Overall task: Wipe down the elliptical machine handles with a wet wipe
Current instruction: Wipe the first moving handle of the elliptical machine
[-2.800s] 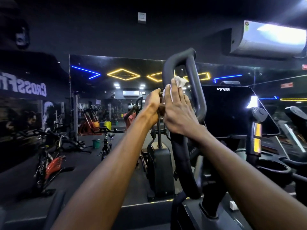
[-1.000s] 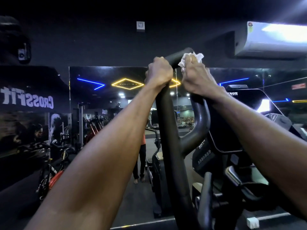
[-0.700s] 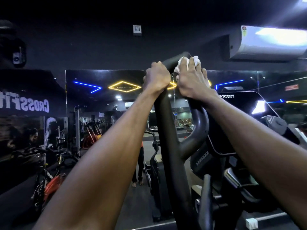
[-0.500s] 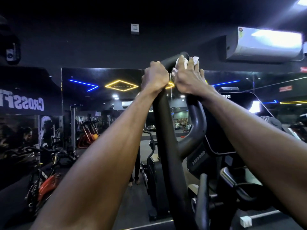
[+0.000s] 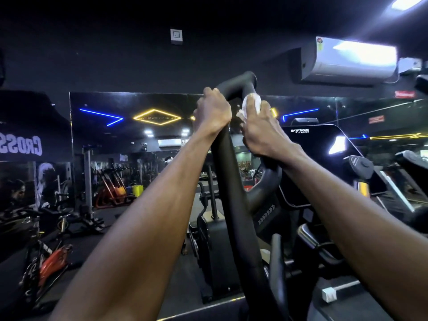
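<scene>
Wet wipe (image 5: 251, 105) apparently bunched inside right grip (image 5: 261, 133) against handle (image 5: 234, 193).

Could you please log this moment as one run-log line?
left hand: grips elliptical handle | right hand: presses wet wipe on loop | step: wiping

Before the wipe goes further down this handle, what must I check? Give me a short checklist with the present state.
1. Left hand grips the handle to steady it: ok.
2. Right hand holds the wipe: ok.
3. Wipe touches the handle's right branch: ok.
4. Wipe wet enough: cannot tell.
5. Top bend above the hands wiped: cannot tell.
6. Right branch below the right hand free of obstacles: ok.
</scene>
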Action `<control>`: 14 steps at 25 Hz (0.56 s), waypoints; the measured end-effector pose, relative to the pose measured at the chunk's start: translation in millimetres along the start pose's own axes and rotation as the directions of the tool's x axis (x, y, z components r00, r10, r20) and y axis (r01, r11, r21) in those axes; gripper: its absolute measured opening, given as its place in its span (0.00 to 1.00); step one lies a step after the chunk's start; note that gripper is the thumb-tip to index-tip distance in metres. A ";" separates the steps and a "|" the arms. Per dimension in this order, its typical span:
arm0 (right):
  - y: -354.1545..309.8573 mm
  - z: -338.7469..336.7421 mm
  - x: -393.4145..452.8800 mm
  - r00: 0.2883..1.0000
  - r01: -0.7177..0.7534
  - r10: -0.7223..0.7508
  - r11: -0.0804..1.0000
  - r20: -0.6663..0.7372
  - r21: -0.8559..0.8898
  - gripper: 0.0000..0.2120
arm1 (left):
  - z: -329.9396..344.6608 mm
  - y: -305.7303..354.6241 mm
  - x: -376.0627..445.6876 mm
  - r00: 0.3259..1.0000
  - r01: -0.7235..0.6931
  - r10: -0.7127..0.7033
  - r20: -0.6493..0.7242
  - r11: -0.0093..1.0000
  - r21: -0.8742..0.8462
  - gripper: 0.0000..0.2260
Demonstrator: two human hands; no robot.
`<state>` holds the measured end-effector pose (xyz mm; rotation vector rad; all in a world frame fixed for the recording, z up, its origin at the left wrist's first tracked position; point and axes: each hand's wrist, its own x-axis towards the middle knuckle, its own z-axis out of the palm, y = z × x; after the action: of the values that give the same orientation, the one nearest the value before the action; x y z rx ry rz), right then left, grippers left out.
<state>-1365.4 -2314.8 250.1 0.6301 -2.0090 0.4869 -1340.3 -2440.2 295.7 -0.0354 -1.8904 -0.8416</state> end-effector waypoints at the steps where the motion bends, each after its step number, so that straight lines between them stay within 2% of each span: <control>1: 2.7 4.6 -15.8 1.000 0.000 0.001 0.999 0.007 -0.050 0.30 | -0.5 -0.7 -1.3 1.000 -0.004 0.004 -0.002 1.000 -0.003 0.20; 3: 4.4 5.0 -24.3 1.000 0.004 0.000 0.986 0.028 -0.165 0.34 | -1.1 -0.4 -3.1 1.000 -0.005 0.005 0.004 1.000 -0.016 0.20; 5: -0.8 0.2 -7.0 1.000 -0.012 0.014 0.979 0.011 -0.203 0.35 | -1.1 -0.6 -3.6 1.000 -0.002 0.003 0.013 0.999 -0.039 0.20; 9: 0.0 1.1 -20.7 1.000 0.028 -0.028 0.986 -0.003 -0.167 0.32 | -0.5 -6.7 -6.6 1.000 -0.009 0.009 0.003 0.994 -0.106 0.19; 12: 6.9 5.4 -64.0 0.997 -0.005 0.013 0.994 0.070 -0.106 0.30 | -0.9 -8.9 -14.6 1.000 -0.017 0.017 0.003 0.993 -0.113 0.20; 14: 1.5 -2.1 -49.9 0.991 -0.069 0.076 0.996 0.110 -0.061 0.30 | -1.8 -7.4 -18.5 1.000 -0.008 0.008 0.004 0.994 -0.107 0.20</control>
<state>-1343.7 -2300.6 207.3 0.5618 -2.1502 0.4446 -1332.9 -2440.6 277.1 -0.1109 -1.8462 -0.9377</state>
